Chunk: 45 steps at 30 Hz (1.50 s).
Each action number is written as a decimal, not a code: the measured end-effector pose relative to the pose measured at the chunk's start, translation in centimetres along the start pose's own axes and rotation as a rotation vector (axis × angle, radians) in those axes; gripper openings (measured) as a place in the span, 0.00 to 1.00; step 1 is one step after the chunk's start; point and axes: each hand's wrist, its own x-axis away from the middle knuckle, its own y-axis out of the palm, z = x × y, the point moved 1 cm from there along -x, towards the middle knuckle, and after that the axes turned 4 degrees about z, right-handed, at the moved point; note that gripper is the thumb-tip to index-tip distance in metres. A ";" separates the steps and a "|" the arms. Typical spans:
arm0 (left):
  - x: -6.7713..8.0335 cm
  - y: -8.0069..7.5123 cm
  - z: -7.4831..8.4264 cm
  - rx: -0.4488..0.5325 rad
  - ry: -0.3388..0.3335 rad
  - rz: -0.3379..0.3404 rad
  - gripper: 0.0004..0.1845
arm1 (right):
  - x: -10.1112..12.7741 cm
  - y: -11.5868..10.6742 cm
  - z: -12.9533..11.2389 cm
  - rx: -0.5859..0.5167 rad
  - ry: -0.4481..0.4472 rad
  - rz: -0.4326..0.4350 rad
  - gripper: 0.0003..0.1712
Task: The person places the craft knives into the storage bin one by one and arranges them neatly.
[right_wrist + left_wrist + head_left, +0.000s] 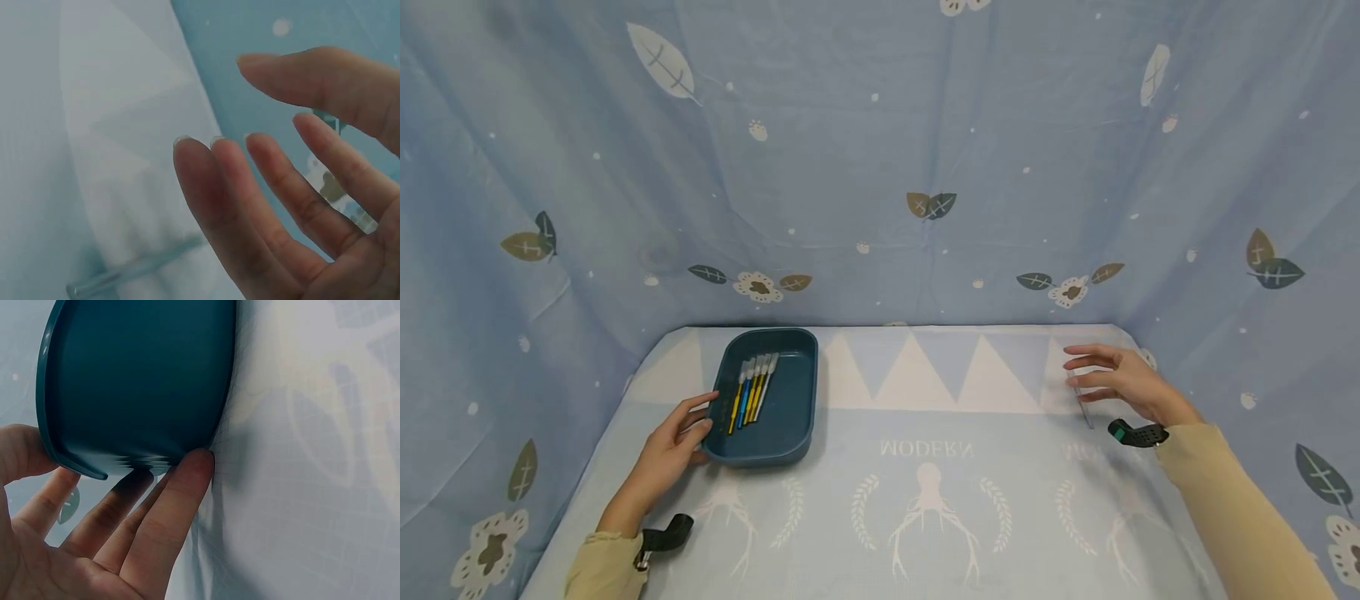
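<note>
A dark teal tray [797,412] lies at the table's left and holds several thin tools [752,387] with yellow and blue handles and pale tips. My left hand [700,417] rests against the tray's near left corner. In the left wrist view its straight fingers [181,487] touch the tray's outer wall [137,381], and the thumb lies beside the rim. At the right, my right hand [1075,373] hovers with fingers spread and holds nothing. A clear glass tube [1086,417] lies on the cloth just below it, and the tube [137,269] shows under the fingers [206,187].
A pale blue tablecloth [925,492] with white triangles and a printed deer design covers the table. Blue leaf-patterned fabric [880,167] walls in the back and both sides. A black strap [1138,433] sits on the right wrist, and another [662,537] on the left.
</note>
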 end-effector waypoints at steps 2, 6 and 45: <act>0.1 0.0 0.1 0.002 0.004 0.001 0.31 | 0.3 -0.5 0.9 0.005 0.010 0.003 0.35; 0.6 0.1 0.2 -0.001 0.001 -0.012 0.31 | 1.1 -1.1 2.8 0.003 0.039 0.015 0.38; 0.4 0.1 0.5 0.004 0.012 0.008 0.31 | -0.2 0.1 5.7 0.252 0.092 0.120 0.40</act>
